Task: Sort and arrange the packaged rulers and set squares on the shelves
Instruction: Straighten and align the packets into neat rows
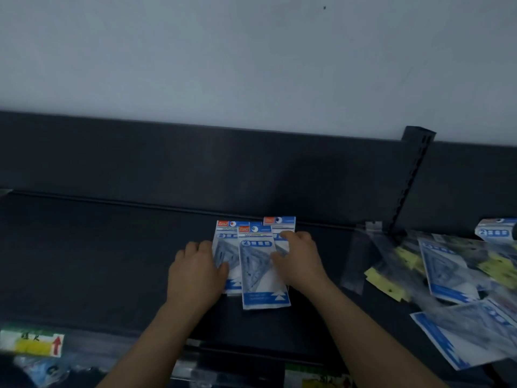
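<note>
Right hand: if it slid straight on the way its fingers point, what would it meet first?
Its fingers rest on the rear packet; straight on, the right hand would cross that packet's header and probably meet the shelf's dark back panel next, though depth is unclear.
</note>
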Action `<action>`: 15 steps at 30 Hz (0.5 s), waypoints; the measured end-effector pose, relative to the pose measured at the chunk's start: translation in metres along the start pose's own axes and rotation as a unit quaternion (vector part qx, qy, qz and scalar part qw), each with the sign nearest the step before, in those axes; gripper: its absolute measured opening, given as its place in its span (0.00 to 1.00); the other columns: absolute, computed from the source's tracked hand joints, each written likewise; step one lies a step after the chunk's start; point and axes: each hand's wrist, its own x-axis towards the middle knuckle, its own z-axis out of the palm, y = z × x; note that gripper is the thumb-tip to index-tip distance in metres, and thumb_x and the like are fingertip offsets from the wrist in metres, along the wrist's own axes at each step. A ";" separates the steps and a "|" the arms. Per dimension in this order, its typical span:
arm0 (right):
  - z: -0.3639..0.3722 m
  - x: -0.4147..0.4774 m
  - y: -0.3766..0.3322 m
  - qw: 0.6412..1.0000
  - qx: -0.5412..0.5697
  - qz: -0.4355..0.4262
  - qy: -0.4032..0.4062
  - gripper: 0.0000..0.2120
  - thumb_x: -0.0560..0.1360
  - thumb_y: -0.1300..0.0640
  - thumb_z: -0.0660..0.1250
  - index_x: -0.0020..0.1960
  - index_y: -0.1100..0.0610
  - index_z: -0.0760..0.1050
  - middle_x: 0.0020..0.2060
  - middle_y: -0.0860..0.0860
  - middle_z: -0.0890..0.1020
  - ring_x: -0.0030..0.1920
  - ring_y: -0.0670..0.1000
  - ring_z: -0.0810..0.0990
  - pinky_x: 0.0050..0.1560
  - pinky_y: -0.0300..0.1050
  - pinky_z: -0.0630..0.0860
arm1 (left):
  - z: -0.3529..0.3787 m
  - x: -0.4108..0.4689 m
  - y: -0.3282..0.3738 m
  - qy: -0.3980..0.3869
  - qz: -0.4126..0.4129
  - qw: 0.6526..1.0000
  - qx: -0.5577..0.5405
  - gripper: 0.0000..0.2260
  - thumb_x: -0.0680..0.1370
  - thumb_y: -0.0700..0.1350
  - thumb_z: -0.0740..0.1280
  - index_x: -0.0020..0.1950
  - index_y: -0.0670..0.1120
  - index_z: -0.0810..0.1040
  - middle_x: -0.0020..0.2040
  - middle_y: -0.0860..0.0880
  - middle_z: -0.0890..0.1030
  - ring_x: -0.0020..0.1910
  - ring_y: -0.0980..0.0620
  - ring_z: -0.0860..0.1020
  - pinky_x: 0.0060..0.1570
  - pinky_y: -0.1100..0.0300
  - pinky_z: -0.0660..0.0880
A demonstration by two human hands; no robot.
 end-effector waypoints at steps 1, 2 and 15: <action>-0.003 -0.003 0.001 1.000 -0.014 -0.013 0.005 0.25 0.77 0.52 0.65 0.73 0.53 0.65 0.69 0.55 0.65 0.67 0.54 0.66 0.67 0.45 0.66 | 0.000 0.000 0.003 0.016 0.013 1.000 0.005 0.19 0.78 0.55 0.62 0.65 0.46 0.71 0.61 0.45 0.74 0.57 0.45 0.72 0.53 0.55 0.70; -0.007 -0.007 0.002 0.999 -0.023 -0.026 0.007 0.25 0.78 0.52 0.64 0.73 0.54 0.64 0.69 0.55 0.64 0.67 0.54 0.66 0.67 0.45 0.65 | -0.001 -0.001 0.007 0.028 0.027 0.999 -0.005 0.20 0.78 0.54 0.62 0.67 0.46 0.71 0.61 0.45 0.74 0.58 0.45 0.72 0.54 0.54 0.70; -0.128 -0.042 0.101 0.983 -0.150 0.067 0.082 0.17 0.76 0.53 0.65 0.61 0.61 0.74 0.57 0.58 0.78 0.59 0.57 0.76 0.56 0.48 0.72 | 0.048 -0.007 0.156 -0.116 0.169 0.974 -0.100 0.22 0.77 0.57 0.64 0.67 0.46 0.71 0.62 0.46 0.75 0.61 0.47 0.73 0.58 0.55 0.72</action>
